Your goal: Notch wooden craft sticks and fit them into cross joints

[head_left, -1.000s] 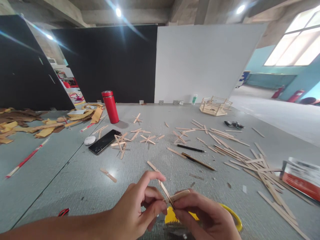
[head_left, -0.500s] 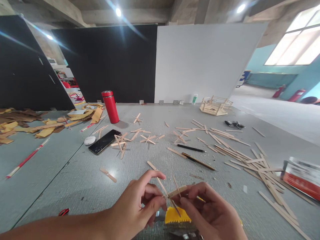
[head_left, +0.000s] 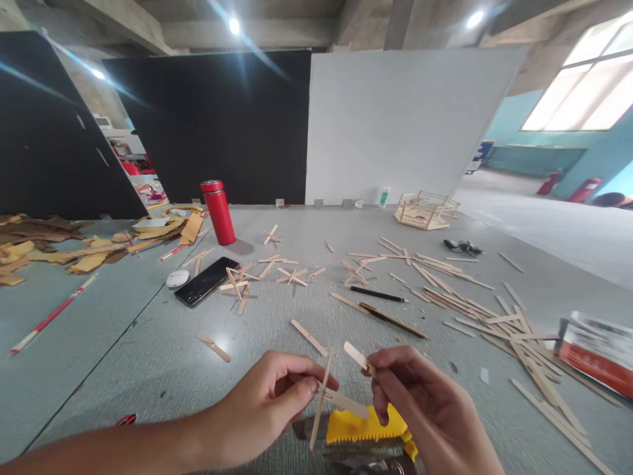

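Observation:
My left hand (head_left: 281, 399) pinches two crossed wooden craft sticks (head_left: 341, 401), one nearly upright and one slanting toward the right. To its right, my right hand (head_left: 415, 402) grips a separate craft stick (head_left: 357, 356) with a notch near the fingertips. The two sets of sticks are apart. Beneath the hands lies a yellow tool (head_left: 353, 427) with a ridged edge, partly hidden by my right hand. Another notched stick (head_left: 307, 336) rests on the table just beyond my left hand.
A long pile of craft sticks (head_left: 519, 336) spreads on the right, near a red-and-white packet (head_left: 598, 356). Small crossed-stick pieces (head_left: 293, 275), a phone (head_left: 208, 282), a red flask (head_left: 218, 212), two pens (head_left: 393, 320) and a stick frame (head_left: 426, 212) stand or lie farther back.
My hands have moved apart. The right hand now holds its stick away from the crossed pair in my left, which has turned. More of the yellow tool shows.

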Demonstrator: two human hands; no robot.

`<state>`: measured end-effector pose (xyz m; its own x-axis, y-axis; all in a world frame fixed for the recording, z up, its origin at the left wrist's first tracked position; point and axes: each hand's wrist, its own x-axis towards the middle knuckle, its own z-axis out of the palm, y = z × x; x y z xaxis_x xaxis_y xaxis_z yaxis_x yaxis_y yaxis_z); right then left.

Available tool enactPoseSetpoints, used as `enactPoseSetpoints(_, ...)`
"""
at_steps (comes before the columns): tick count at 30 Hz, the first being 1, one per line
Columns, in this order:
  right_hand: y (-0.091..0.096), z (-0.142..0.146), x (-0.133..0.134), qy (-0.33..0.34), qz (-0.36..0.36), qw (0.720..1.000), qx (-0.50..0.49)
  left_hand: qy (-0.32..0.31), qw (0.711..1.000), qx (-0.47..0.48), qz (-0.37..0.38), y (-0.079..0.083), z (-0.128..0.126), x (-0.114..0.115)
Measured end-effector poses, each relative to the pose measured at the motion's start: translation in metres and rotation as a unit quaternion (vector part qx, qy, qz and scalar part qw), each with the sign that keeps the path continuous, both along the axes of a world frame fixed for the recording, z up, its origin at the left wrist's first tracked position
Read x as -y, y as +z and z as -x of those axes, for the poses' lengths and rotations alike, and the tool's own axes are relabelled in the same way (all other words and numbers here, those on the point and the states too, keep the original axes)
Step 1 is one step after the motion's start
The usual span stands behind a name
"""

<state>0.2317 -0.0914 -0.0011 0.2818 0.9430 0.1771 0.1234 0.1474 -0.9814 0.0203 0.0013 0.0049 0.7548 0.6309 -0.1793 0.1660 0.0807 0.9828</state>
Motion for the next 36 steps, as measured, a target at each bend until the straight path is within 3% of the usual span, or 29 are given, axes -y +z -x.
enactPoseSetpoints(9, 0.001, 0.004, -0.006, 0.096, 0.094, 0.979, -0.151, -0.122, 0.992, -0.001, 0.034, 0.0, 0.005, -0.003)
enactPoseSetpoints(13, -0.001, 0.007, -0.006, 0.109, 0.114, 0.975, -0.155, -0.15, 0.988, 0.006, 0.047, 0.002, 0.006, -0.003)
enactPoseSetpoints(17, -0.004, 0.005, -0.003, 0.135, 0.123, 0.974, -0.131, -0.164, 0.986, -0.006, 0.04, 0.003, 0.005, -0.004)
enactPoseSetpoints(26, 0.002, 0.0, -0.002, 0.171, 0.104, 0.976, -0.084, -0.167, 0.98, 0.021, 0.108, 0.006, 0.003, -0.003)
enactPoseSetpoints(36, -0.01, 0.005, -0.002, 0.215, 0.161, 0.953, -0.142, -0.156, 0.971, 0.09, 0.159, 0.002, 0.001, 0.001)
